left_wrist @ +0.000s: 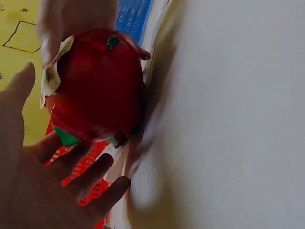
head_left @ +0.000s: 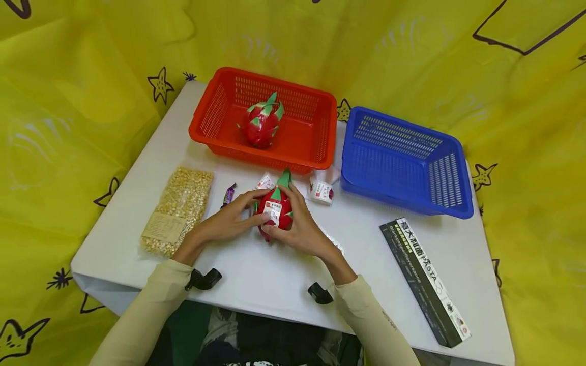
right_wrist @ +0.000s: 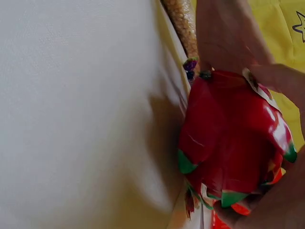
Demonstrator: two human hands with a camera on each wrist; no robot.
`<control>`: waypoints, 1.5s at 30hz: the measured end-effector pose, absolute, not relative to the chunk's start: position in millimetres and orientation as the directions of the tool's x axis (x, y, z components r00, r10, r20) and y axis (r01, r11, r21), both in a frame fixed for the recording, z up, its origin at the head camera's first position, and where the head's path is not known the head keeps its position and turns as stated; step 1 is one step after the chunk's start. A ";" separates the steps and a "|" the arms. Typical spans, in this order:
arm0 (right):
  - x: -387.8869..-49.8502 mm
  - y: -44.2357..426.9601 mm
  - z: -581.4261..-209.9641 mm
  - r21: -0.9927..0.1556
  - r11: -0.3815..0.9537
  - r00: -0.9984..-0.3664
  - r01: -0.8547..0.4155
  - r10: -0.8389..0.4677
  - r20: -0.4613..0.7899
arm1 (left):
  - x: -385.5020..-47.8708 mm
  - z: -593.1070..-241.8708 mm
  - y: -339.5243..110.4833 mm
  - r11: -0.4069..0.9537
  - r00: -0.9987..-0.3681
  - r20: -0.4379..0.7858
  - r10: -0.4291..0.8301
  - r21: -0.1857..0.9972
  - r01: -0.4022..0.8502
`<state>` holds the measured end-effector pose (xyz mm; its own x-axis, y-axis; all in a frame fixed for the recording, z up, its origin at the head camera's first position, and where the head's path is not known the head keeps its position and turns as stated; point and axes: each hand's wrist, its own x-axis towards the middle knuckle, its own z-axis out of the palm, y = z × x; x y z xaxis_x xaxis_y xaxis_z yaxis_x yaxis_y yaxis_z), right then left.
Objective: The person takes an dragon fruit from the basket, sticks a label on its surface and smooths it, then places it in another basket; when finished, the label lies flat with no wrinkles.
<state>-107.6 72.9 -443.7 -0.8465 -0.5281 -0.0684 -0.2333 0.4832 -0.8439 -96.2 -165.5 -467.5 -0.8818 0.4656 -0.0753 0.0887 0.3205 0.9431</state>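
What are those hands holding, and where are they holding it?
A red dragon fruit, around its sides, between the left hand and right hand.

Near a red basket [head_left: 297, 134], the right grip [head_left: 302, 226] holds a dragon fruit [head_left: 285, 205] beside the left grip [head_left: 229, 219].

Looks like small screened-off recording booth. Yellow hanging sheet [head_left: 68, 127] with hand-drawn black stars [head_left: 160, 85] wraps far side and both flanks of white-topped table [head_left: 270, 279]. Small black wrist-worn camera [head_left: 206, 279] on each arm fits that. Groceries on top: clear bag of yellow kernels [head_left: 185, 198], long black-and-white pasta box [head_left: 426, 282]. Building behind sheet hidden, type can't be told.
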 end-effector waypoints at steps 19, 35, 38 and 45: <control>-107.3 86.3 -446.5 -0.873 0.449 -0.784 -0.192 -0.605 -0.138 | -96.6 -469.1 -131.9 0.380 -0.935 -0.132 0.330 0.925 0.004; -113.4 77.3 -445.3 -0.872 0.436 -0.843 -0.221 -0.535 -0.054 | -106.1 -474.9 -138.9 0.343 -0.935 0.007 0.355 0.929 0.137; -114.0 78.1 -446.1 -0.873 0.437 -0.838 -0.217 -0.542 -0.062 | -105.3 -476.8 -140.5 0.347 -0.938 0.013 0.347 0.927 0.141; -108.9 69.4 -440.0 -0.774 0.566 -0.880 -0.282 -0.474 -0.026 | -105.7 -475.9 -148.0 0.362 -0.963 0.035 0.268 0.923 0.134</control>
